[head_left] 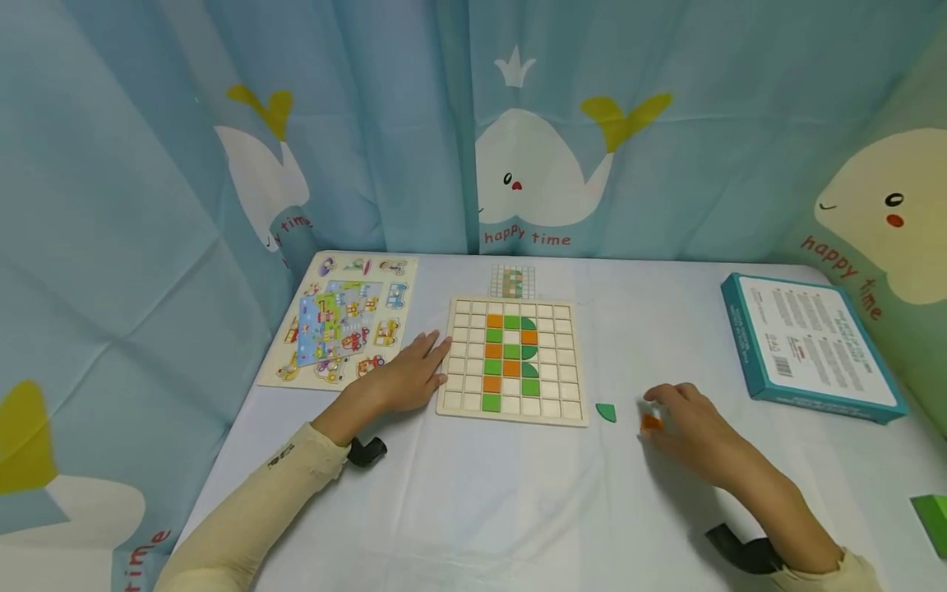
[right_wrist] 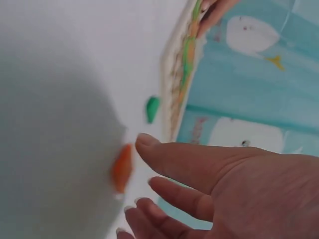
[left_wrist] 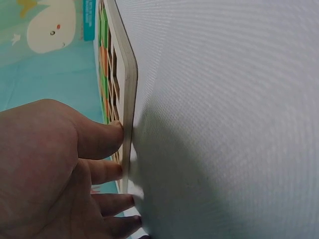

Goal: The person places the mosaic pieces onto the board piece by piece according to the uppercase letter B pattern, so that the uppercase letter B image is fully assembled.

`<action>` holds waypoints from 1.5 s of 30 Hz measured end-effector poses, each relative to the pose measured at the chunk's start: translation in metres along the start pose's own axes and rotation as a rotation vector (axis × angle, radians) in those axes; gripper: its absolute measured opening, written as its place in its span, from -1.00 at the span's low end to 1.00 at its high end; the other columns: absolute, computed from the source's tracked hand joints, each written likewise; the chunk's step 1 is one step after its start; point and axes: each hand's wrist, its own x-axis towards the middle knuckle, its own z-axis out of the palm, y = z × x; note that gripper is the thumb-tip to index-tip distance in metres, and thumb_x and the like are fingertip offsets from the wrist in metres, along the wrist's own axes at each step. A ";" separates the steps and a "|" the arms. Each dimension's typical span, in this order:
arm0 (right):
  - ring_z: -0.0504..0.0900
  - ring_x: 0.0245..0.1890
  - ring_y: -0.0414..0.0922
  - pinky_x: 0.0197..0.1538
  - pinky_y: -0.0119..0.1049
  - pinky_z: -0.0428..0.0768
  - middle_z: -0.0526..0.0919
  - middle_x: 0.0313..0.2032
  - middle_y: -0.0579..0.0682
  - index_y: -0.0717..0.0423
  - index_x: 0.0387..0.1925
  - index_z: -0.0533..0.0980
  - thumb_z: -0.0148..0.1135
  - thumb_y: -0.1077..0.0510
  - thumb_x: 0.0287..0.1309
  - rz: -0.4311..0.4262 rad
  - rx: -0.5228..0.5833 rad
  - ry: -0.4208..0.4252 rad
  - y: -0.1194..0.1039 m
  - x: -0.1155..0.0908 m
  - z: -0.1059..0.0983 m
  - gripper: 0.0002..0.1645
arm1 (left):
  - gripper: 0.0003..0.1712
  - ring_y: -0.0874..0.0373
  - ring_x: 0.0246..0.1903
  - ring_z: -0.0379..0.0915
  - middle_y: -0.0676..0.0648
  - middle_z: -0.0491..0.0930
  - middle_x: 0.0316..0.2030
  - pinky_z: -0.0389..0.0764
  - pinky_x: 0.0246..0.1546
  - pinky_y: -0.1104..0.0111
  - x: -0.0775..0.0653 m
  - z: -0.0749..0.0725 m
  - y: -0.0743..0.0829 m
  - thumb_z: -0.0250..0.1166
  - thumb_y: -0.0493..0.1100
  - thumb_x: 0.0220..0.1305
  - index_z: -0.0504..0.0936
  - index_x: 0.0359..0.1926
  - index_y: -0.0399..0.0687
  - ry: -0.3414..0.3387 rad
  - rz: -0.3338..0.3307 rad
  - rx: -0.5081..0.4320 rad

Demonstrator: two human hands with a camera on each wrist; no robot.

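A square wooden grid board (head_left: 512, 419) lies on the white table, with green and orange tiles set in its middle columns. My left hand (head_left: 403, 380) rests at the board's left edge, thumb and fingertips touching the rim in the left wrist view. Right of the board lies a green quarter-round piece (head_left: 606, 412). An orange piece (head_left: 651, 422) sits on the table just beyond it. Over this orange piece hovers my right hand (head_left: 699, 440), its thumb and fingers apart; in the right wrist view the orange piece (right_wrist: 122, 169) shows beside the thumb tip.
A pattern card (head_left: 513, 282) lies behind the board. Back left is a picture puzzle board (head_left: 399, 345) with a blue card (head_left: 318, 329) on it. A teal box (head_left: 817, 345) lies at the right, and a green block (head_left: 932, 522) shows at the right edge.
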 end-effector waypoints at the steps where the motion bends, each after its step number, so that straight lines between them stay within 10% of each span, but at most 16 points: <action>1: 0.46 -0.03 0.22 -0.06 0.16 0.56 0.42 0.02 0.32 0.32 0.12 0.43 0.40 0.22 0.20 0.016 0.011 -0.002 0.003 -0.002 0.000 -0.48 | -0.25 -0.18 0.52 -0.34 -0.27 -0.21 0.55 -0.09 0.45 0.05 0.000 0.000 0.000 -0.07 0.02 0.60 -0.12 0.60 -0.14 0.001 -0.002 -0.004; 21: 0.54 -0.16 0.12 -0.14 0.06 0.59 0.53 -0.19 0.19 0.35 -0.08 0.54 0.37 0.39 0.17 -0.073 0.036 0.171 0.018 -0.001 0.018 -0.72 | -0.26 -0.15 0.52 -0.36 -0.25 -0.23 0.56 -0.10 0.45 0.07 0.003 0.004 -0.005 -0.10 0.04 0.61 -0.13 0.60 -0.11 -0.003 0.007 0.000; 30: 0.57 -0.15 0.12 -0.13 -0.01 0.62 0.50 -0.14 0.20 0.38 -0.05 0.54 0.34 0.40 0.20 -0.123 0.082 0.171 -0.015 0.031 0.023 -0.71 | -0.26 -0.16 0.52 -0.34 -0.26 -0.22 0.56 -0.09 0.46 0.08 0.001 0.002 -0.003 -0.10 0.04 0.61 -0.12 0.60 -0.12 0.000 0.005 0.009; 45: 0.54 -0.28 -0.09 -0.23 -0.32 0.61 0.52 -0.26 0.03 0.25 -0.19 0.58 0.44 0.35 0.12 -0.456 0.081 0.142 -0.085 0.077 0.068 -0.77 | -0.26 -0.19 0.51 -0.34 -0.26 -0.22 0.55 -0.09 0.45 0.06 0.002 0.002 -0.004 -0.08 0.03 0.61 -0.12 0.60 -0.14 -0.002 0.016 0.004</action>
